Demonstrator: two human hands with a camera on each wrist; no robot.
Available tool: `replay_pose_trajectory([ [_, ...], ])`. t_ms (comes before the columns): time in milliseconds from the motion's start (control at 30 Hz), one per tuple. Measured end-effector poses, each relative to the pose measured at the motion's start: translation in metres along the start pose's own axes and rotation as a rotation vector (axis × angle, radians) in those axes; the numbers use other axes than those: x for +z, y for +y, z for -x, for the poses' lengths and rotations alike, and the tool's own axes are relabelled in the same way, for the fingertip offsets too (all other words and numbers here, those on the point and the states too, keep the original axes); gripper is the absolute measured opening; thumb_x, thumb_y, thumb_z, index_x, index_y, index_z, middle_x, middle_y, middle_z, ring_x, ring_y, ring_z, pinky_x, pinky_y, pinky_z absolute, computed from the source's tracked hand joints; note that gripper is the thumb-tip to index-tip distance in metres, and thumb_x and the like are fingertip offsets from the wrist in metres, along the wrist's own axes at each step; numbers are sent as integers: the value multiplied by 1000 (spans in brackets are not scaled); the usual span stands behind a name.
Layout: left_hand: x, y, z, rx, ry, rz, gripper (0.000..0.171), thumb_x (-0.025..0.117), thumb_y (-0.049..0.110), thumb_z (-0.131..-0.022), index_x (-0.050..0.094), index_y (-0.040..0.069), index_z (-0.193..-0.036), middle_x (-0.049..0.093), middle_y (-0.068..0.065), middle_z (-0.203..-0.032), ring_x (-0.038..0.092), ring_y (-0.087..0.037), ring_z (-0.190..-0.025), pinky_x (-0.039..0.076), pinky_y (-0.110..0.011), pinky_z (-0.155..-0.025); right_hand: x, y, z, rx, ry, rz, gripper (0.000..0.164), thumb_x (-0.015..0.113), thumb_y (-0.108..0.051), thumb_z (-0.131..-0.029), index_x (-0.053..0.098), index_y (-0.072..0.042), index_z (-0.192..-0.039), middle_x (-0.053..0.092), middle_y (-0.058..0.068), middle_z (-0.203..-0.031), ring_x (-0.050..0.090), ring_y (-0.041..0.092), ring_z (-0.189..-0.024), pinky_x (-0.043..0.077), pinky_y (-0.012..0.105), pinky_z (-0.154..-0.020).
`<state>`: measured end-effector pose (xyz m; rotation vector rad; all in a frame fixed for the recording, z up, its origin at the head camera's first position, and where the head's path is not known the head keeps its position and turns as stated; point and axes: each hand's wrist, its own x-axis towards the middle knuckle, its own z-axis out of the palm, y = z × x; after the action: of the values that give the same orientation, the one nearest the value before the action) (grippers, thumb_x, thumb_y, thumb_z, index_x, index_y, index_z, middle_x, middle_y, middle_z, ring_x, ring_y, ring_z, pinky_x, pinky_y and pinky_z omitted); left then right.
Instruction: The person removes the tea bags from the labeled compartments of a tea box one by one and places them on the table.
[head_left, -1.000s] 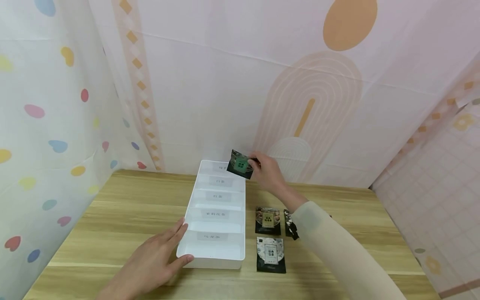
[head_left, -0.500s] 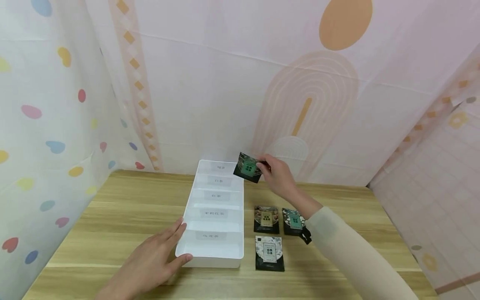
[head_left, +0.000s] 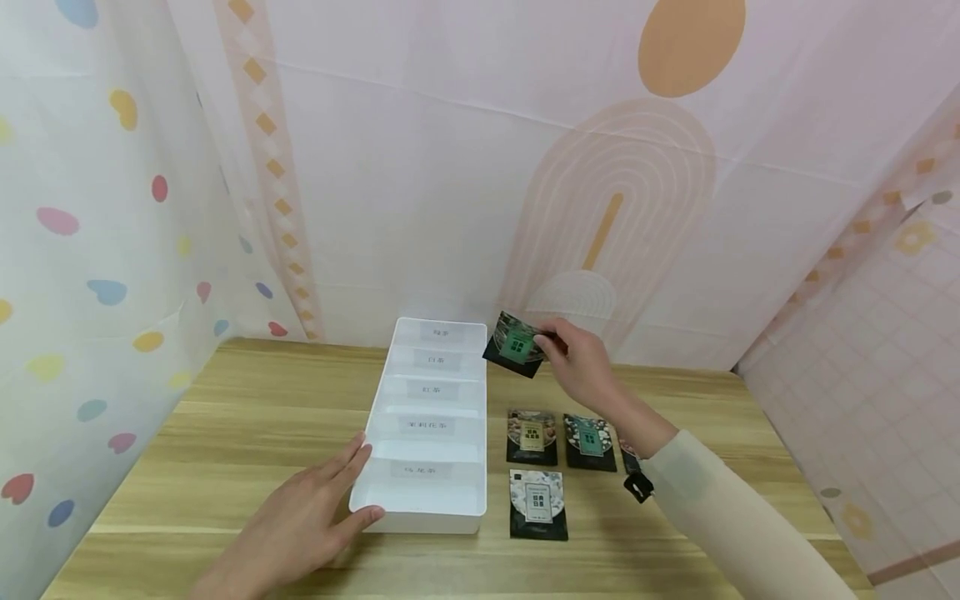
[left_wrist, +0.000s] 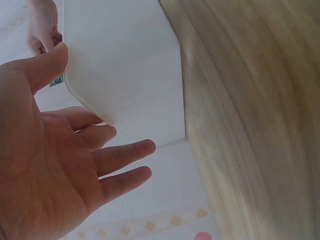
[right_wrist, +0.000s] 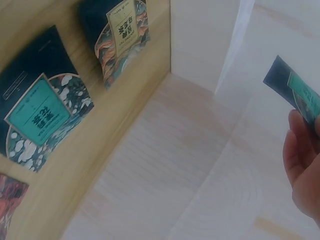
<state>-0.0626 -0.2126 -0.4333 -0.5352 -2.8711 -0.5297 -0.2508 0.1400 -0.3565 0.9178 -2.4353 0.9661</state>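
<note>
My right hand (head_left: 579,358) pinches the edge of a black tea packet with a green label (head_left: 514,344), held tilted just right of the box's far end. A long white box (head_left: 442,523) with labelled compartments in a row lies on the table. At its near left corner rests my left hand (head_left: 311,506), thumb at the front rim and straight fingers along the side. In the left wrist view, the fingers of the left hand (left_wrist: 55,160) are spread and extended against the box wall (left_wrist: 125,70). The right wrist view shows the held packet (right_wrist: 281,81) at the right edge.
Right of the box lie a yellow-labelled packet (head_left: 532,437), a teal-labelled packet (head_left: 590,442) and a white-labelled packet (head_left: 538,506). A reddish packet (right_wrist: 10,202) is partly cut off. Patterned curtains (head_left: 360,167) hang behind the wooden table (head_left: 262,400).
My right hand has drawn the green-labelled packet rightward and slightly down, off the box's far corner. The teal-labelled packet has come into full view from behind the arm. My left hand stays put.
</note>
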Motion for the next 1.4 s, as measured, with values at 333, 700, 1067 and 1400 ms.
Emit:
replay_pose_trajectory([
  [333,-1,0,-3,14,11,-1,77,72,51,-97,55,-4,-149,50,-19,-157,65,-42,-123,54,-56,-99,-25,-1,24,40,9,-51,15,66,0,-102,69,4,-116,71,10,-88,67,23,-71,57,30,-63],
  [700,0,1,-3,8,0,8,77,71,52,-98,55,-4,-149,49,-19,-158,63,-42,-126,53,-58,-100,-41,16,58,102,50,-78,15,67,6,-99,70,4,-114,73,12,-95,69,20,-72,57,26,-60],
  [1067,-3,0,1,-24,-15,22,79,71,52,-97,53,-3,-151,47,-19,-159,63,-44,-126,53,-59,-100,-46,19,84,188,-23,-167,11,62,0,-104,68,1,-113,68,6,-81,52,7,-48,44,26,-40],
  [1400,-2,-1,1,-15,-5,18,79,72,51,-97,53,-3,-150,48,-19,-159,63,-43,-126,53,-58,-100,-51,21,109,139,-32,-177,9,62,6,-102,68,0,-105,60,-3,-73,51,7,-53,45,24,-41],
])
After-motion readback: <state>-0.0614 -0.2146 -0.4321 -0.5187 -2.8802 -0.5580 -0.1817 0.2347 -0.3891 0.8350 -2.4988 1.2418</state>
